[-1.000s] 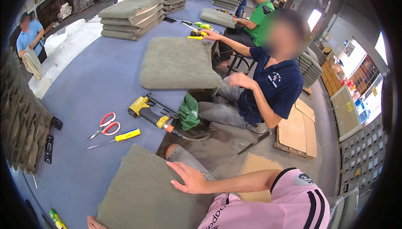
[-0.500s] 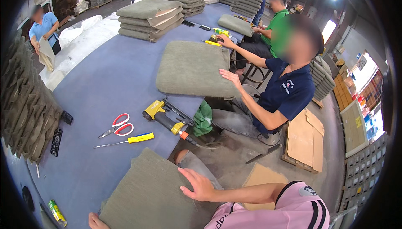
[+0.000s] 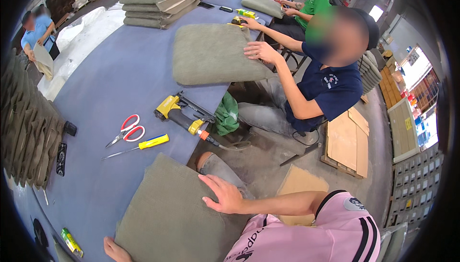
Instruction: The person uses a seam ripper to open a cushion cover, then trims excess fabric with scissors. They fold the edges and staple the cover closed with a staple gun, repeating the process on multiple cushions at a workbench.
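A squarish piece of grey-green fabric (image 3: 167,204), perhaps with a pad under it, lies in front of me at the table's near edge. My right hand (image 3: 223,194) rests on its right side, fingers stretched out and thumb apart. At its lower left edge is my left hand (image 3: 116,250); most of those fingers are hidden. Beyond the fabric lie a screwdriver (image 3: 154,141) with a yellow handle and red-and-white scissors (image 3: 129,130). A yellow-and-black pneumatic staple gun (image 3: 179,113) with a hose lies near the table's right edge.
A co-worker in navy (image 3: 326,87) sits to the right, both hands at a grey-green cushion (image 3: 211,53). Stacked cushions (image 3: 160,10) stand farther back. Layered fabric (image 3: 28,123) is piled at the left. A green-and-yellow packet (image 3: 72,243) lies lower left.
My view has shifted, so the table's contents sit higher in the picture. My hands stay on the fabric piece. The co-worker's near hand has moved slightly over the cushion.
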Motion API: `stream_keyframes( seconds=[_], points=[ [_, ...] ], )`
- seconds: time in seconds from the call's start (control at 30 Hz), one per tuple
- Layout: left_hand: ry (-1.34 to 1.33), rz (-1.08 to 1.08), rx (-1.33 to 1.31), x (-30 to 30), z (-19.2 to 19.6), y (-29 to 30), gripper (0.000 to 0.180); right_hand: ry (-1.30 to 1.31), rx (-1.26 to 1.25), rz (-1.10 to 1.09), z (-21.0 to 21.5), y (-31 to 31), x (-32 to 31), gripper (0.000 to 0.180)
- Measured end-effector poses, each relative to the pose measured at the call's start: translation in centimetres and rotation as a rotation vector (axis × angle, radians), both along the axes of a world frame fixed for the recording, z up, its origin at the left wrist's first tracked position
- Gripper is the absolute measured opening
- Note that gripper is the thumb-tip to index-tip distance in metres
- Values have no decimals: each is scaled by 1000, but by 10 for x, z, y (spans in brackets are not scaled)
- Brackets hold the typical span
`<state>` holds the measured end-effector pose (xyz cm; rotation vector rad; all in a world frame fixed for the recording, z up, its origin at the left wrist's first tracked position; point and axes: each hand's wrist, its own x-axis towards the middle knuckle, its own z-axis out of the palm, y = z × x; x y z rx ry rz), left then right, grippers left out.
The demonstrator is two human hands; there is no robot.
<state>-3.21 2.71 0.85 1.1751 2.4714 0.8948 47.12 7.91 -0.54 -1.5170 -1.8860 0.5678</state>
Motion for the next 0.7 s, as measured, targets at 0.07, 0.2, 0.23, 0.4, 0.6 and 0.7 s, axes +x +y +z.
stream_keyframes(
  seconds=[0.07, 0.2, 0.23, 0.4, 0.6, 0.7],
  points=[
    [29, -9, -21, 12, 14, 8, 47, 17, -3, 4, 1, 1, 0, 81],
    [53, -22, -16, 22, 31, 12, 47, -15, -27, -7, 2, 1, -2, 81],
    [44, -44, 39, 19, 22, 8, 47, -10, -25, -1, 2, 1, -1, 81],
    [-84, 42, 6, 34, 33, 12, 48, -4, -34, 15, 6, 2, -1, 81],
    [-34, -37, 42, 19, 17, 12, 50, 12, -5, 6, 5, 1, 1, 80],
    [-102, 5, 18, 16, 16, 10, 50, 8, -29, 5, 6, -1, -2, 79]
  ],
)
